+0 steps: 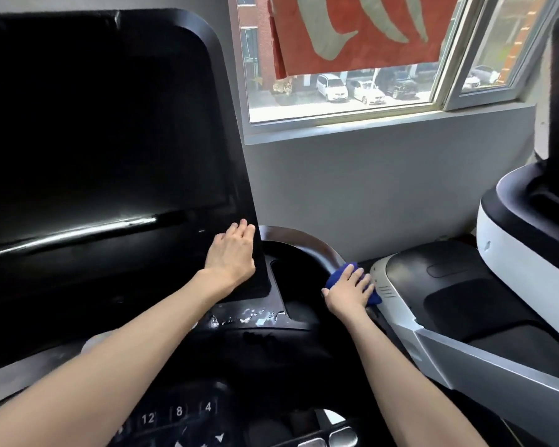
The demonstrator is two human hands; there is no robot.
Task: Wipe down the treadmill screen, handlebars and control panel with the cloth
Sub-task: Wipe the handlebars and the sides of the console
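The treadmill's big black screen [104, 130] fills the left half of the view. My left hand [231, 253] rests flat on the lower right corner of the screen frame, fingers together, holding nothing. My right hand [349, 290] presses a blue cloth [336, 275] onto the right end of the curved dark handlebar [307, 241], so most of the cloth is hidden under the palm. The control panel [181, 414] with numbered keys 12, 8 and 4 lies at the bottom centre, between my forearms. A patch of worn, flaking coating [255, 316] shows below the screen.
A second machine in white and black [484, 285] stands close on the right, nearly touching the handlebar end. Behind is a grey wall [384, 182] under a window [342, 91] with a red banner and parked cars outside.
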